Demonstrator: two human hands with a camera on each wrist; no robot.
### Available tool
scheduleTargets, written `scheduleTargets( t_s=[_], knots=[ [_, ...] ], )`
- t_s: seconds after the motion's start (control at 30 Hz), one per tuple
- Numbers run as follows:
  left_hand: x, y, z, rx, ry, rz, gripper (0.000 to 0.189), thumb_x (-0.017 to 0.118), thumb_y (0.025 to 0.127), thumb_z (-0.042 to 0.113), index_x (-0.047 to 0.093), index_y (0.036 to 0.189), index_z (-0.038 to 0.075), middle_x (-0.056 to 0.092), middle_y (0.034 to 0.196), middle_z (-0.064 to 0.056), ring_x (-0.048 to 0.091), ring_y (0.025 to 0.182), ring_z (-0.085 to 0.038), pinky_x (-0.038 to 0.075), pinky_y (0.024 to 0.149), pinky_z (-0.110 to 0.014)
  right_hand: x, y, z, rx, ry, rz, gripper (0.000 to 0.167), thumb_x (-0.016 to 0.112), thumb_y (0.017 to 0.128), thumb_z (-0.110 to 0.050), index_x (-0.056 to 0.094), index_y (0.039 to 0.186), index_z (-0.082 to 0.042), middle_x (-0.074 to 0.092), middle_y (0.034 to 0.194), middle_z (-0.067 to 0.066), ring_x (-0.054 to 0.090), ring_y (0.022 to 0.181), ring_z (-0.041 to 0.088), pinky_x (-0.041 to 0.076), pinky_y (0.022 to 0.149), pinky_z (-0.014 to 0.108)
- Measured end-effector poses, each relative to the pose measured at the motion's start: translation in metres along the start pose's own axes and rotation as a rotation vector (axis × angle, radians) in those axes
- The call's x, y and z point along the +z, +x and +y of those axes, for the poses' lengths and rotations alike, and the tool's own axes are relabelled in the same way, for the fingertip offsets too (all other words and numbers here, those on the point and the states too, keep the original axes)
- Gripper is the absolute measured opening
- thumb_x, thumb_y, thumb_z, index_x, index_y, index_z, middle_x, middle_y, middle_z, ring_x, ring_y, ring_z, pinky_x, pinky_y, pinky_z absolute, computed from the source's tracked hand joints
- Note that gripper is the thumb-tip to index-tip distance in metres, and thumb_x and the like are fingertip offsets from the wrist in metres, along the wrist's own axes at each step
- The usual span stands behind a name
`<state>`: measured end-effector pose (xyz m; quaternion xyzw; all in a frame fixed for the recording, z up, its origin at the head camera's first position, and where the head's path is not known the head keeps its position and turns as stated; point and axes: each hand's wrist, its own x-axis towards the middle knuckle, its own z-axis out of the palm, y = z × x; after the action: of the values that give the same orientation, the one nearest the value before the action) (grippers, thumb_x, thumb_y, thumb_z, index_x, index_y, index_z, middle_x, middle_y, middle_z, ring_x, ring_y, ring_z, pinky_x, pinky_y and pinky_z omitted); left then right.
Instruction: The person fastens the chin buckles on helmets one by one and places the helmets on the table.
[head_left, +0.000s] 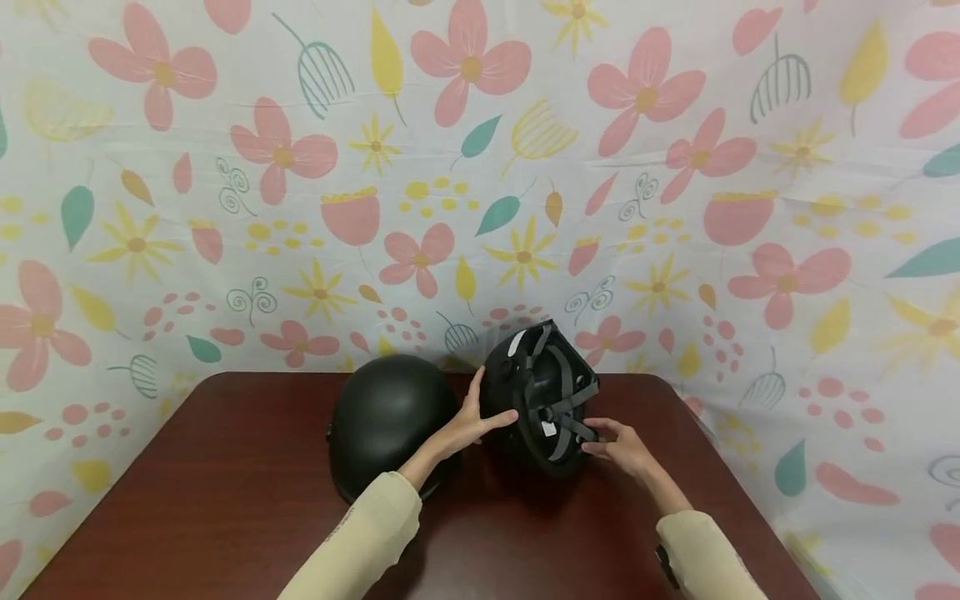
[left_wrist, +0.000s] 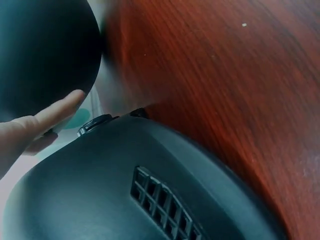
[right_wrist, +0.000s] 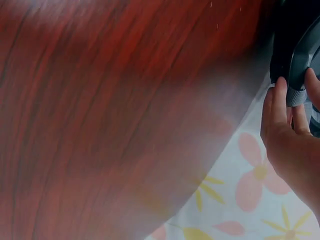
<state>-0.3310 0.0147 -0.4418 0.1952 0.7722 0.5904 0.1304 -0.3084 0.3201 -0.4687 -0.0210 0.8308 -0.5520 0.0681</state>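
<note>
A black helmet stands tipped on its side at the right of the table, its hollow inside turned toward the right. Grey straps cross that opening. My left hand rests on the outer shell with thumb and fingers spread straight. On the other side, my right hand pinches the helmet's rim by a strap; the right wrist view shows fingers outside the edge and the thumb inside. Beneath my left forearm sits a second black helmet, dome up, with a grid-like vent in the left wrist view.
Both helmets are on a dark red-brown wooden table, close to its back edge. Behind it hangs a white cloth printed with flowers and leaves. The helmets stand side by side with a narrow gap.
</note>
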Motion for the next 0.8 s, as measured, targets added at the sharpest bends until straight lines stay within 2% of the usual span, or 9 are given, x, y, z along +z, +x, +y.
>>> scheduleTargets(
  t_s=[0.1, 0.27, 0.4, 0.5, 0.63, 0.7, 0.8],
  knots=[
    [0.001, -0.001, -0.001, 0.006, -0.041, -0.015, 0.111, 0.066, 0.084, 0.060, -0.013, 0.156, 0.032, -0.015, 0.164, -0.012, 0.016, 0.147, -0.048, 0.049, 0.093, -0.061, 0.005, 0.000, 0.001, 0.007, -0.001, 0.010, 0.055, 0.066, 0.090, -0.001, 0.044, 0.140, 0.010, 0.056, 0.127, 0.034, 0.068, 0.099, 0.021, 0.057, 0.087, 0.038],
    [-0.001, -0.002, 0.001, 0.001, -0.061, -0.027, 0.112, 0.066, 0.085, 0.057, -0.016, 0.155, 0.031, -0.018, 0.163, -0.013, 0.014, 0.147, -0.049, 0.049, 0.092, -0.063, 0.005, -0.001, 0.000, -0.039, -0.100, 0.055, 0.050, 0.065, 0.091, -0.004, 0.049, 0.137, 0.006, 0.051, 0.135, 0.032, 0.063, 0.111, 0.034, 0.056, 0.086, 0.041],
    [-0.002, 0.000, 0.001, -0.008, -0.064, -0.013, 0.115, 0.067, 0.083, 0.058, -0.017, 0.155, 0.029, -0.016, 0.164, -0.014, 0.017, 0.147, -0.048, 0.049, 0.092, -0.063, 0.002, -0.002, -0.004, -0.076, -0.139, 0.053, 0.049, 0.064, 0.092, -0.006, 0.050, 0.137, 0.006, 0.048, 0.139, 0.031, 0.053, 0.121, 0.043, 0.055, 0.089, 0.043],
    [-0.002, 0.001, 0.002, -0.008, -0.072, 0.001, 0.116, 0.068, 0.082, 0.058, -0.016, 0.156, 0.029, -0.014, 0.164, -0.012, 0.019, 0.147, -0.045, 0.048, 0.094, -0.062, 0.001, -0.002, -0.009, -0.108, -0.160, 0.055, 0.047, 0.063, 0.093, -0.007, 0.051, 0.137, 0.006, 0.051, 0.137, 0.030, 0.052, 0.123, 0.044, 0.053, 0.091, 0.045],
    [0.000, 0.001, 0.003, 0.003, -0.071, 0.000, 0.117, 0.069, 0.081, 0.059, -0.015, 0.156, 0.030, -0.013, 0.165, -0.011, 0.021, 0.147, -0.044, 0.046, 0.097, -0.062, 0.003, 0.000, -0.019, -0.218, -0.213, 0.164, 0.040, 0.062, 0.095, -0.008, 0.056, 0.133, 0.002, 0.059, 0.131, 0.026, 0.054, 0.123, 0.040, 0.051, 0.093, 0.044],
    [0.002, 0.001, 0.002, 0.005, -0.071, 0.000, 0.116, 0.069, 0.081, 0.059, -0.014, 0.156, 0.030, -0.012, 0.165, -0.011, 0.022, 0.146, -0.043, 0.046, 0.098, -0.061, 0.006, 0.000, -0.029, -0.291, -0.204, 0.219, 0.038, 0.061, 0.096, -0.009, 0.056, 0.133, 0.001, 0.061, 0.129, 0.025, 0.056, 0.123, 0.039, 0.051, 0.094, 0.042],
    [0.003, 0.001, 0.001, -0.005, -0.086, 0.011, 0.113, 0.069, 0.083, 0.056, -0.014, 0.156, 0.030, -0.011, 0.165, -0.011, 0.022, 0.147, -0.042, 0.046, 0.098, -0.059, 0.014, 0.001, -0.050, -0.378, -0.159, 0.240, 0.040, 0.058, 0.098, -0.013, 0.054, 0.136, -0.001, 0.061, 0.130, 0.024, 0.058, 0.121, 0.034, 0.050, 0.098, 0.042]
  ],
)
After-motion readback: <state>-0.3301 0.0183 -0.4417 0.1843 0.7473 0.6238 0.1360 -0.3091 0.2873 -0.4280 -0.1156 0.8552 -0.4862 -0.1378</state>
